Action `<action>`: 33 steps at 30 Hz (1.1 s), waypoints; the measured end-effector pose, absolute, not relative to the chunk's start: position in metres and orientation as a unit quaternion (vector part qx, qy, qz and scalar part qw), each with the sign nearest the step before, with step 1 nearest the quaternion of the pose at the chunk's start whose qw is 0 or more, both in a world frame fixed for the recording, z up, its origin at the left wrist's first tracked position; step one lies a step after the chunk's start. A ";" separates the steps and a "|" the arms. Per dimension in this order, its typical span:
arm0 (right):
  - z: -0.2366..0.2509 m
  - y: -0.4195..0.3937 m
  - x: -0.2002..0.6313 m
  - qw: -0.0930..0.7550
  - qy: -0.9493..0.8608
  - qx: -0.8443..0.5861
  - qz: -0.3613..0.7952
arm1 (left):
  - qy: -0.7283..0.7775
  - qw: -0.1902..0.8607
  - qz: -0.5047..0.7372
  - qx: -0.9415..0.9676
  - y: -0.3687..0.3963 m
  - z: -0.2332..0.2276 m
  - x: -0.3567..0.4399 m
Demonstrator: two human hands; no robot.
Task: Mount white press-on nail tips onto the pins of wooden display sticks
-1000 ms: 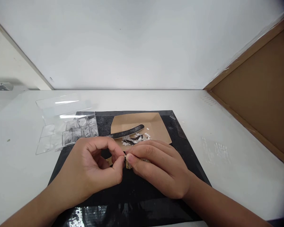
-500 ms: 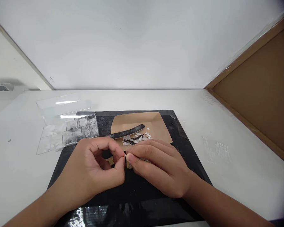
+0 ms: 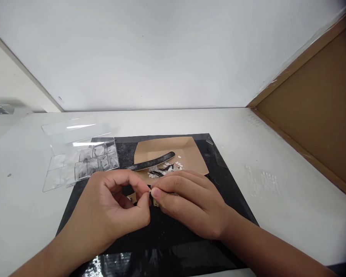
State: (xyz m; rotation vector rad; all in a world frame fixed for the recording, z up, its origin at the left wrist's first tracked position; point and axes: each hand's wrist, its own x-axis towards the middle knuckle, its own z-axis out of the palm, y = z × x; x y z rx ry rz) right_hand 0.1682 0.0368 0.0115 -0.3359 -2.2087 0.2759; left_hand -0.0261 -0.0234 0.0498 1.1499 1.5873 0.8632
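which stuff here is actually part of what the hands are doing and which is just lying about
In use: left hand, right hand, tiny white piece pinched between both, brown tray of white pieces, black mat.

Lying about: clear compartment box, dark file, brown board.

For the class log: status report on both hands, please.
Left hand and right hand pinch a tiny white piece over the black mat. Nothing in the way.

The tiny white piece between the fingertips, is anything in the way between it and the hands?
No. The left hand and right hand meet at the tiny white piece, fingertips pinched around it with nothing visible between.
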 end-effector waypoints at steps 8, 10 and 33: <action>0.001 0.038 0.169 0.451 -0.870 -0.135 0.144 | 0.625 0.495 0.372 0.475 -0.023 0.044 -0.029; 0.000 0.037 0.169 0.447 -0.873 -0.136 0.143 | 0.618 0.499 0.378 0.476 -0.023 0.044 -0.029; -0.007 0.039 0.170 0.493 -0.814 -0.159 0.264 | 0.540 0.521 0.387 0.536 -0.019 0.036 -0.041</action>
